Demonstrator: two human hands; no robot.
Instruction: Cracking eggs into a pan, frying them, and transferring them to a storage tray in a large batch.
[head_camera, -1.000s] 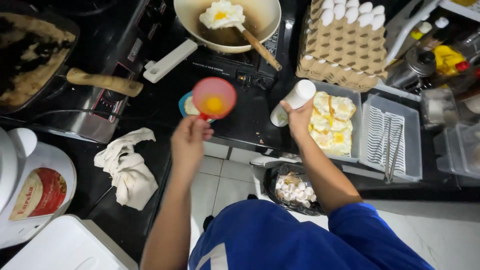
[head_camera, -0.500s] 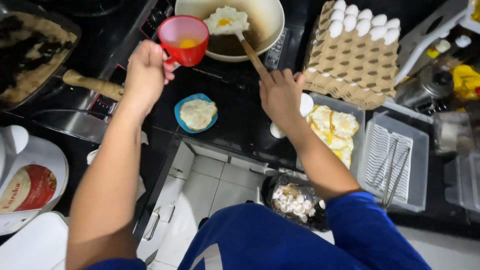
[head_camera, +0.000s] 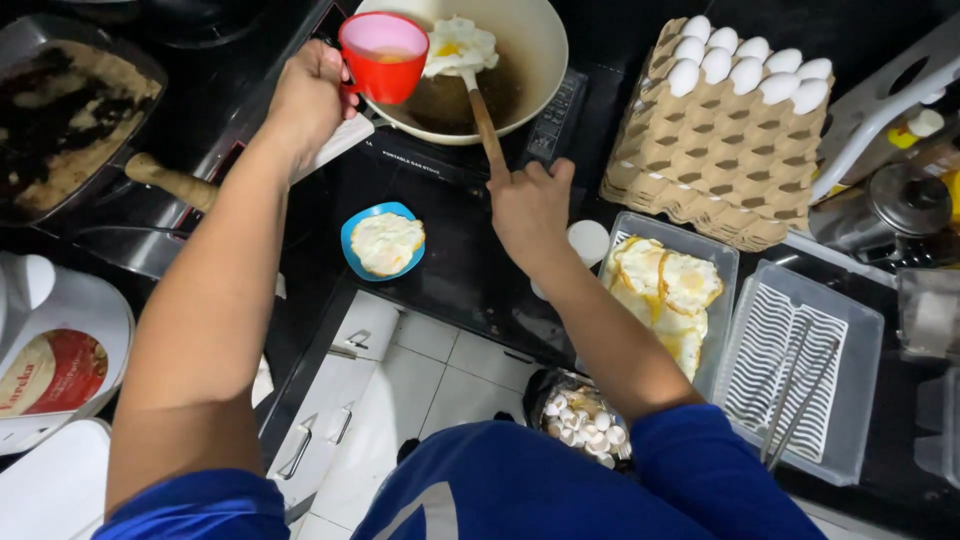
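Left hand (head_camera: 305, 95) gripped the red cup (head_camera: 383, 57) by its handle at the pan (head_camera: 520, 95) rim — light, sloshing raw egg; right hand (head_camera: 528, 205) closed around the wooden spatula (head_camera: 484, 120), stiff, under a slippery fried egg (head_camera: 458, 45).

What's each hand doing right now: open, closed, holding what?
Left hand: closed on the handle of the red cup, held at the pan rim.
Right hand: closed on the wooden spatula under the fried egg.
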